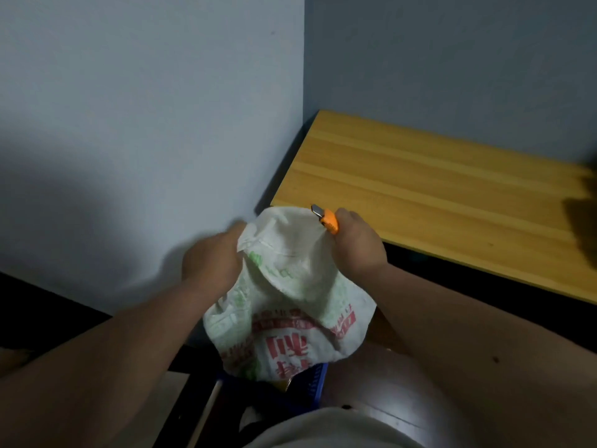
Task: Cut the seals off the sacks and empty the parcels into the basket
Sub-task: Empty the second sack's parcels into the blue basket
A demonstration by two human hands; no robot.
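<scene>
Pale cloth of the person's clothing [323, 428] is filling the bottom edge, closest to the lens, with both bare forearms reaching forward above it. Between them a white woven sack [284, 305] with red and green print is hanging upside down, its long axis running up and down, its open end pointing down into the blue basket [315, 388] on the floor. Something yellowish is showing just under the sack's mouth; I cannot tell what it is. The left hand [210, 261] is gripping the sack's upper left corner, fingers curled into the fabric. The right hand [358, 244] is clutching the upper right corner together with an orange utility knife [328, 219], whose blade is pointing up and left. Behind, a wooden desk [436, 195] is standing against grey-blue walls [145, 108].
</scene>
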